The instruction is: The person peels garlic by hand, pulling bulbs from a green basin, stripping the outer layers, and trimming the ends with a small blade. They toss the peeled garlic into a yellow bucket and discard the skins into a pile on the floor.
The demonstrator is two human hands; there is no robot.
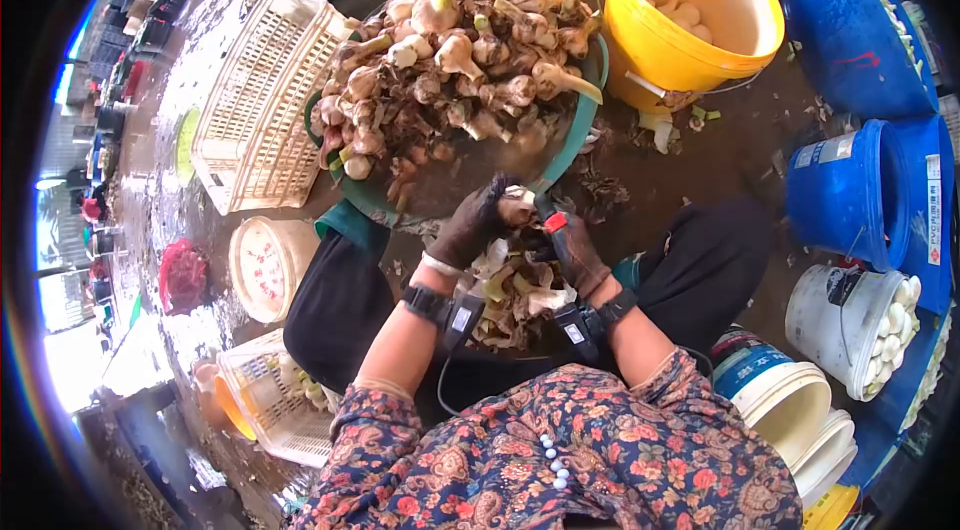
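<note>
My gloved left hand (474, 222) is closed around a whitish garlic bulb (517, 205) in front of my lap. Close beside it, my gloved right hand (580, 248) grips a small tool with a red part (555, 222); its dark end meets the bulb, and its exact kind is hard to make out. Under both hands lies a heap of garlic skins and stalks (510, 295). Just beyond them is a wide green basin (590, 125), piled with unpeeled garlic bulbs (455, 60) with muddy roots.
A yellow bucket (640, 40) with a few peeled bulbs stands at the far right of the basin. Left are a plastic crate (265, 95) and a pale bucket (262, 268). Blue buckets (835, 195) and a white bucket of peeled garlic (835, 325) line the right.
</note>
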